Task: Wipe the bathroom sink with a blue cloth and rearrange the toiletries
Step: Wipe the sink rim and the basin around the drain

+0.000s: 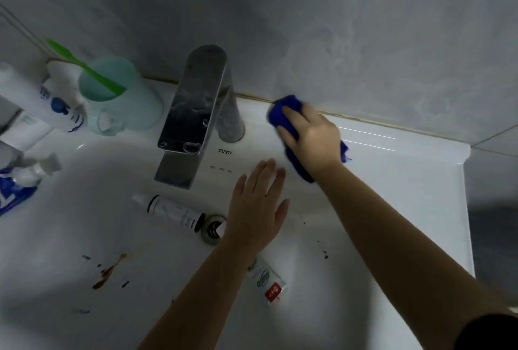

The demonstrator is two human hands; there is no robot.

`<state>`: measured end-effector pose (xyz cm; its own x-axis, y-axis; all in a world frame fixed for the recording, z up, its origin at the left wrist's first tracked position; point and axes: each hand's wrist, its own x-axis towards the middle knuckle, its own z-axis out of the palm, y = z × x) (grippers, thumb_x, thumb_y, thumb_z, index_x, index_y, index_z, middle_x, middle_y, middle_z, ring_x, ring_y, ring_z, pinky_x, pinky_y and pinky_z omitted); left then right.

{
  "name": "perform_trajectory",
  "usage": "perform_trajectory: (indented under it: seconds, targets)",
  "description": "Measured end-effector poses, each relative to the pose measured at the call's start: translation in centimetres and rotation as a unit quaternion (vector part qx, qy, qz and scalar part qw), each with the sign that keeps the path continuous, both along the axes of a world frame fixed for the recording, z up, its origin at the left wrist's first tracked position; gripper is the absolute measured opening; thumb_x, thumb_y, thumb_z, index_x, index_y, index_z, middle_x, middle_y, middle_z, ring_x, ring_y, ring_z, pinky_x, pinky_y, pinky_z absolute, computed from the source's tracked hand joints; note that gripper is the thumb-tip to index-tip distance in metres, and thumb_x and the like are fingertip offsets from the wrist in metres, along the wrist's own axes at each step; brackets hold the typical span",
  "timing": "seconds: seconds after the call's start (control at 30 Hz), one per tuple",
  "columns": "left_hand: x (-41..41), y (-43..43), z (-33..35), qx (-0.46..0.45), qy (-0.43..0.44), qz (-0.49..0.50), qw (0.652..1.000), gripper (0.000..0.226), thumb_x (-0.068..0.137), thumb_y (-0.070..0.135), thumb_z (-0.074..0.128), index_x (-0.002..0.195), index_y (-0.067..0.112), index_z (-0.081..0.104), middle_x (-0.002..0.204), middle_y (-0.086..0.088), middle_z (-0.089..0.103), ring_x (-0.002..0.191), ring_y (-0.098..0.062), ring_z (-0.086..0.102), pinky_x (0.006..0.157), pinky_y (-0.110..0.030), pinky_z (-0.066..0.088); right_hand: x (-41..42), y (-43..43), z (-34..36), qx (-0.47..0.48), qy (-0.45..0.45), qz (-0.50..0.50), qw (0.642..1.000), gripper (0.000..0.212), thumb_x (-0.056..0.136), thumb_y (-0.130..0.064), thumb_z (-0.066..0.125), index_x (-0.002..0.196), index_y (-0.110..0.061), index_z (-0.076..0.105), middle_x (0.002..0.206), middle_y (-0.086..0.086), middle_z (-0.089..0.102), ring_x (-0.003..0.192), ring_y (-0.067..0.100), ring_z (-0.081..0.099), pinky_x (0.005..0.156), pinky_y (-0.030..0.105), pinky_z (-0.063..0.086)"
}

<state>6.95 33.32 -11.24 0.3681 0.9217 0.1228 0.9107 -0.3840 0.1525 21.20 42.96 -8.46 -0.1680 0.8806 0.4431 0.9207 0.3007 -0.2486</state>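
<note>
Dark sleeve (490, 333) on right arm. Left grip (258, 204): fingers straight, empty, just right of faucet (196, 108). Right grip (311, 136): flat fingers pressing blue cloth (291, 101) onto sink (406, 181) ledge, farther right of faucet. Cloth probably soft, light; take bunched middle.

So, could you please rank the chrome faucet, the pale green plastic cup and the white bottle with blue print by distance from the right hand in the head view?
1. Chrome faucet, just left of the right hand.
2. Pale green plastic cup, left of the faucet.
3. White bottle with blue print, at the far left.
</note>
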Motion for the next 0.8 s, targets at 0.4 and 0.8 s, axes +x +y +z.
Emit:
perform_trajectory:
  seconds: [0.4,0.8]
  targets:
    - [7.2,0.1,3.2,-0.01,-0.07,-0.09,0.993,0.049,0.087,0.036,0.037,0.118,0.006,0.06,0.126,-0.016,0.057,0.113,-0.031,0.054,0.091,-0.039,0.035,17.0,-10.9,1.7,-0.148,0.064,-0.378,0.912,0.038,0.093,-0.028,0.05,0.127,-0.012,0.051,0.118,0.017,0.052,0.082,0.041,0.057,0.065,0.036,0.035]
    - [9.3,-0.5,1.6,-0.01,-0.054,-0.1,0.993,0.047,0.091,0.037,0.038,0.121,0.008,0.059,0.127,-0.016,0.057,0.117,-0.03,0.052,0.096,-0.039,0.033,15.0,-10.7,0.9,-0.143,0.042,-0.191,0.97,0.036,0.088,-0.035,0.05,0.114,-0.012,0.061,0.107,0.012,0.061,0.085,0.035,0.06,0.063,0.033,0.042]
